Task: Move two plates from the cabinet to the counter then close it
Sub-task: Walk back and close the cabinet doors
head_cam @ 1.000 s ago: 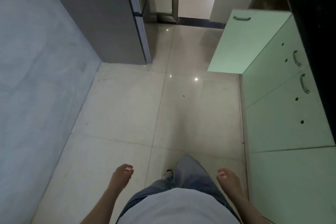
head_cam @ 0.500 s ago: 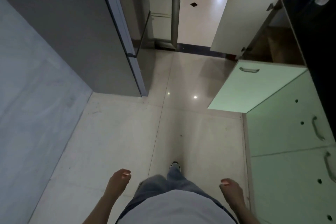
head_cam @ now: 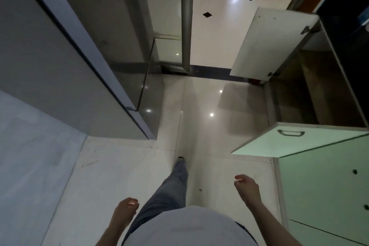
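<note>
Ahead on my right, the cabinet stands open under the black counter, its inside dark brown; I cannot make out any plates in there. Two flat doors swing out into the aisle: the far door shows its off-white inner face and metal hinges, the near door is smooth pale green with a metal bar handle. My right hand hangs loose and empty, fingers gently curled, near the green cabinet fronts; my left hand is empty too, fingers loosely bent. A grey refrigerator fills the left side above glossy cream floor tiles. Compared with half a second ago, both doors sit closer and larger, and my right hand has risen.
</note>
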